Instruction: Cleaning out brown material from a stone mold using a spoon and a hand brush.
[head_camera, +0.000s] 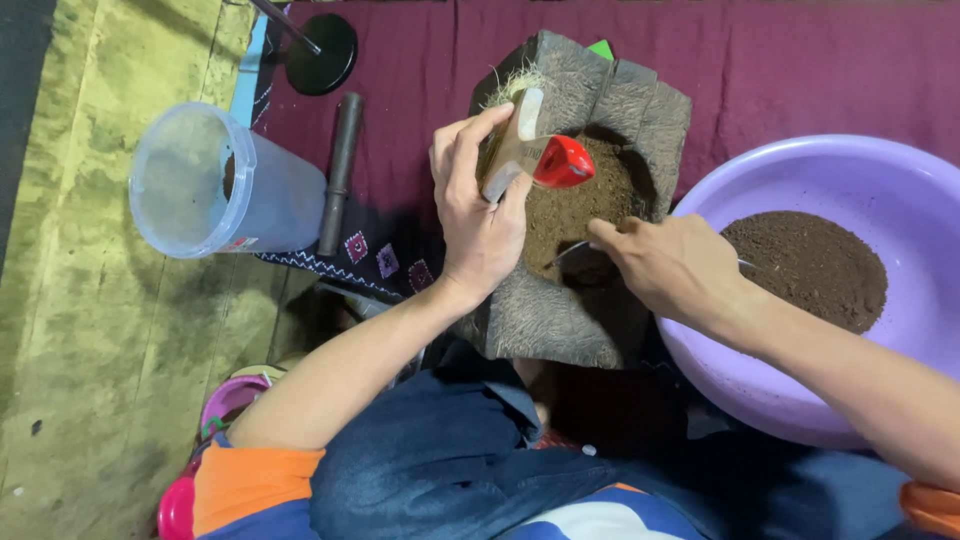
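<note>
My left hand (478, 205) was clamped around a wooden-handled brush (512, 150) with a red end, held over the stone mortar (590, 110) of brown powder (570, 210). My right hand (668, 265) pinched a thin metal tool (570, 252) inside that mortar, beside the purple basin (900, 180).

Both hands curl closed, left hand (478, 215) raised, right hand (668, 265) lower.

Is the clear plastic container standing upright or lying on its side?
On its side: the clear plastic container shows its round open mouth sideways.
</note>
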